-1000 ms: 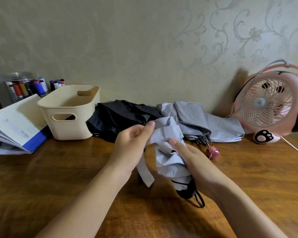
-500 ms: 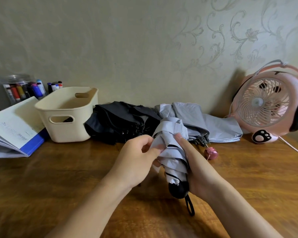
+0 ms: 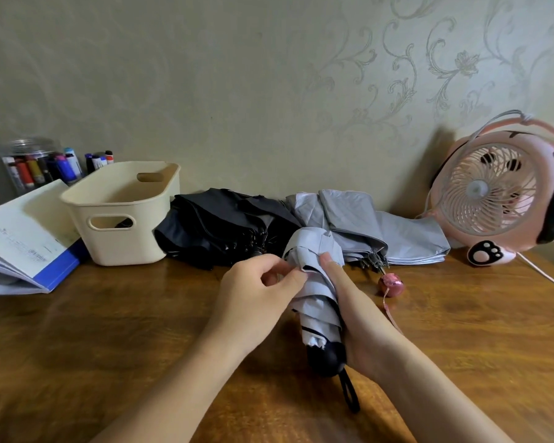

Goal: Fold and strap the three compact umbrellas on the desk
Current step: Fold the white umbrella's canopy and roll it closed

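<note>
desk (image 3: 109, 330): brown wood | wall (image 3: 237, 91): scrolled wallpaper | fan (image 3: 496, 193) right | grey umbrella (image 3: 319, 303) held

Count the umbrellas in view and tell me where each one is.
3. One light grey umbrella is gripped by the left hand and right hand; a black umbrella lies beside the cream bin; a loose grey umbrella lies by the pink fan. The bin's inside is partly hidden.

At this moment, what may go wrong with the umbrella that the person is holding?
1. The left hand only pinches an edge of cloth on the grey umbrella; if it slips, the wrapped folds may loosen.
2. The right hand is close to the pink knob of the second umbrella; a wide turn might knock it.
</note>
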